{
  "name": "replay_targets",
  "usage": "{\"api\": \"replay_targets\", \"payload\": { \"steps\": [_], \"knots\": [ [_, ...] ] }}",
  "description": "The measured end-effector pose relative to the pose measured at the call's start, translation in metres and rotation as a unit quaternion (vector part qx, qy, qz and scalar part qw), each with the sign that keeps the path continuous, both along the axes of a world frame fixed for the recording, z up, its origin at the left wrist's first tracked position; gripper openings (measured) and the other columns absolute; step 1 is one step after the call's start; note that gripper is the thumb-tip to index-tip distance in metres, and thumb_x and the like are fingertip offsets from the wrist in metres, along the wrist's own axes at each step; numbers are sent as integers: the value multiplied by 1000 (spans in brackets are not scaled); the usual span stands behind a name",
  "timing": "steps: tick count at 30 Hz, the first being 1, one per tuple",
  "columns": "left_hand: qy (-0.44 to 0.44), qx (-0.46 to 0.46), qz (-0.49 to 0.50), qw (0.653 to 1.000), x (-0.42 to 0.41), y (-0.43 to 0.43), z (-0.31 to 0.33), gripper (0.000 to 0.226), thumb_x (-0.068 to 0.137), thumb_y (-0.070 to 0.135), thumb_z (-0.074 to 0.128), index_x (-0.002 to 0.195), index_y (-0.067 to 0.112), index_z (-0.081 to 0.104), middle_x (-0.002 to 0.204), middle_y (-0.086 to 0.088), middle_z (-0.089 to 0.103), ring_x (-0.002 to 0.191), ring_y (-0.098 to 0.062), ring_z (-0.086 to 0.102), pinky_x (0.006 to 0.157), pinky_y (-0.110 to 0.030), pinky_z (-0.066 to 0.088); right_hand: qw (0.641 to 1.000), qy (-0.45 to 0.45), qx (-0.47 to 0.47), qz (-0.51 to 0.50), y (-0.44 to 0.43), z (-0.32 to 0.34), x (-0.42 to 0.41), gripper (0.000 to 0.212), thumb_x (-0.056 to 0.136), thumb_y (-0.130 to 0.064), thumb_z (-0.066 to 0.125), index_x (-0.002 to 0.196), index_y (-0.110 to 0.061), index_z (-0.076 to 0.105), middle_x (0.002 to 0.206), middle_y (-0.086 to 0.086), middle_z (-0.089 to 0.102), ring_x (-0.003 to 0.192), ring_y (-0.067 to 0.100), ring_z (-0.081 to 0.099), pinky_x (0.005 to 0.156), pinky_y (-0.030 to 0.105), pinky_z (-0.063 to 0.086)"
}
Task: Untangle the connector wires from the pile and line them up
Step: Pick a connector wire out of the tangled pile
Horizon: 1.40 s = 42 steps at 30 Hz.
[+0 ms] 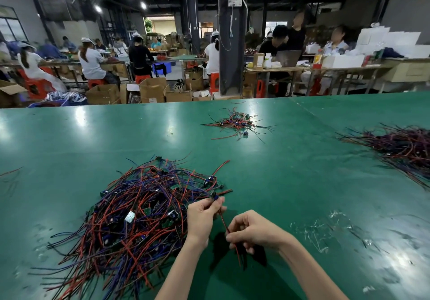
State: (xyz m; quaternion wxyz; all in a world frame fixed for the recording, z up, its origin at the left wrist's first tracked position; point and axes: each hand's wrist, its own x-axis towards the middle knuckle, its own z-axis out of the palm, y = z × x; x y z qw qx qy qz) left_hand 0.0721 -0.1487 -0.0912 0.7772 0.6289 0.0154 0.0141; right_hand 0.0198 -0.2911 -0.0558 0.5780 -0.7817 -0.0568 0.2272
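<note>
Left hand (pixel 202 216) pinches the connector end of one red-and-black connector wire (pixel 223 221). Right hand (pixel 253 232) pinches its lower length. The wire is held just beside the tangled red, blue and black wire pile (pixel 139 211), above the glossy green table (pixel 290 183).

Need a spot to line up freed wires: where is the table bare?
Bare table between the big pile and the small far pile, and between the right hand and the right pile. Crowded: the big pile by the left hand; plastic scraps lie near right.
</note>
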Motion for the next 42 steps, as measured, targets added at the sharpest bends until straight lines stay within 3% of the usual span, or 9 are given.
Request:
{"api": "replay_targets", "payload": {
  "steps": [7, 11, 17, 24, 29, 34, 38, 42],
  "knots": [
    [-7, -5, -8, 1000, 1, 1, -3, 14, 82, 1, 68, 72, 8, 74, 67, -6, 69, 62, -14, 62, 65, -24, 55, 998, 37, -41, 19, 2, 2, 0, 15, 91, -4, 56, 85, -10, 44, 50, 5, 59, 30, 6, 31, 31, 16, 28],
    [-10, -16, -2, 1000, 1, -1, 0, 14, 83, -2, 66, 73, 6, 71, 62, -4, 64, 57, -11, 58, 61, -19, 54, 998, 18, -50, 31, 6, 4, -6, 14, 92, -2, 54, 93, -8, 41, 60, 8, 59, 35, 6, 31, 33, 17, 29],
    [-16, -16, -10, 1000, 2, 0, 0, 15, 83, -1, 67, 71, 7, 71, 62, -2, 65, 59, -11, 60, 63, -19, 53, 991, 18, -129, 26, 1, 11, -7, 7, 91, -9, 54, 93, -15, 50, 58, 0, 53, 39, 5, 35, 36, 16, 29],
    [-5, -38, 0, 999, 6, 2, -1, 19, 84, 1, 66, 71, 12, 74, 69, -1, 70, 61, -9, 63, 67, -21, 55, 993, 17, -115, 33, 3, 11, -7, 10, 93, -6, 51, 98, -12, 56, 61, 1, 54, 40, 4, 36, 37, 14, 30],
    [-7, -33, -6, 999, 5, 1, -1, 22, 84, 2, 67, 67, 14, 74, 68, -2, 69, 61, -9, 62, 69, -23, 55, 988, 23, -136, 63, 0, 16, -5, 13, 92, -13, 54, 91, -14, 67, 52, -6, 49, 42, 7, 35, 38, 16, 31],
    [0, -33, 1, 999, 6, 1, 1, 22, 85, 2, 66, 70, 15, 75, 70, 0, 71, 63, -10, 63, 74, -26, 56, 989, 9, -130, 66, -1, 15, -9, 17, 93, -6, 50, 100, -8, 65, 59, -2, 52, 43, 5, 38, 39, 15, 33],
    [3, -36, -2, 999, 3, 1, 1, 17, 85, 0, 64, 75, 10, 74, 71, 0, 72, 62, -8, 63, 69, -21, 56, 987, 26, -133, 82, -3, 18, -10, 18, 95, -9, 48, 97, -12, 66, 55, -3, 46, 43, 5, 35, 40, 15, 33],
    [1, -32, 2, 999, 1, 0, 3, 15, 87, -2, 62, 79, 5, 72, 71, 1, 71, 59, -6, 62, 66, -18, 55, 990, 52, -104, 76, -6, 19, -11, 18, 96, -8, 50, 101, -3, 66, 54, -1, 44, 40, 6, 33, 38, 15, 32]
  ]
}}
